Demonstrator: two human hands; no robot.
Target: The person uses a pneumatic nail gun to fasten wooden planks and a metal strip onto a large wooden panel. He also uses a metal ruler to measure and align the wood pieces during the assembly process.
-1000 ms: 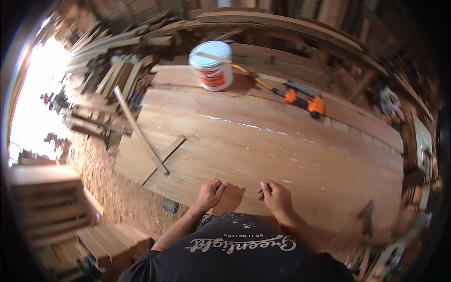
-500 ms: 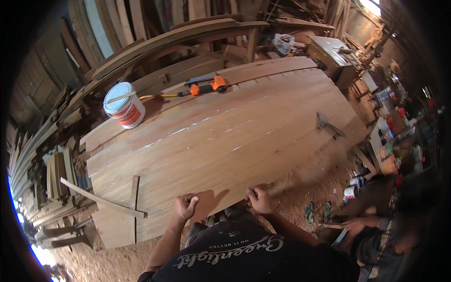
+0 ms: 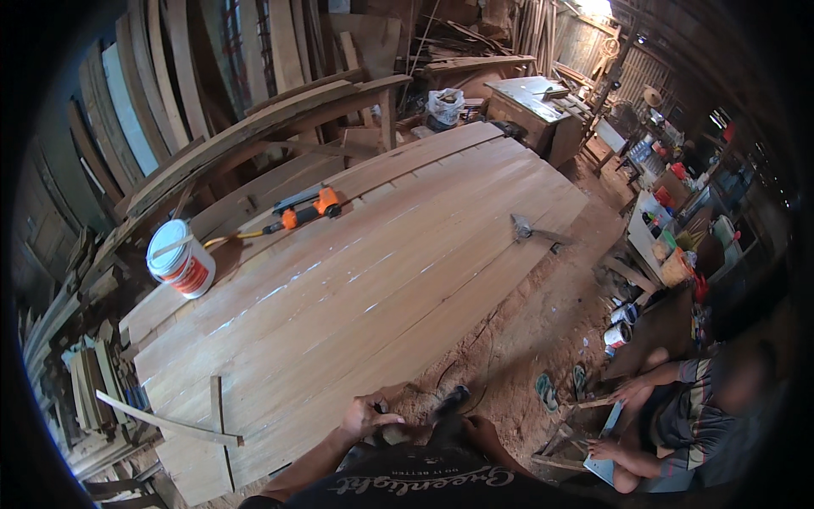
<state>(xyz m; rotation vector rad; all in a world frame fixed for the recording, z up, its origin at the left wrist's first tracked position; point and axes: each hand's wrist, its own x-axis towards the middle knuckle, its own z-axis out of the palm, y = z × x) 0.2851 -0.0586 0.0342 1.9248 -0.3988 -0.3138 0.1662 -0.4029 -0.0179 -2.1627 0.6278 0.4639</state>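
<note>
My left hand (image 3: 370, 414) is at the near edge of a broad wooden panel (image 3: 339, 327), its fingers curled and thumb stretched to the right. Whether it pinches something small I cannot make out. Close to my body, right of the panel edge, is my right hand (image 3: 482, 431); its fingers are mostly out of sight. White streaks of filler run along the panel's seams. On its far side lie an orange and black nail gun (image 3: 305, 209) with a yellow hose and a white bucket (image 3: 181, 260) with a pale lid and a stick on top.
A tool with a grey metal head (image 3: 521, 228) lies at the panel's right end. Two crossed wood strips (image 3: 219, 428) rest at its left end. On the right a person (image 3: 712, 416) sits low, near green sandals (image 3: 547, 393). Lumber (image 3: 182, 76) leans behind.
My view has swung right, so the panel and its tools appear further left. Both hands have come down closer to my body, and the left one has left the panel's middle for its edge.
</note>
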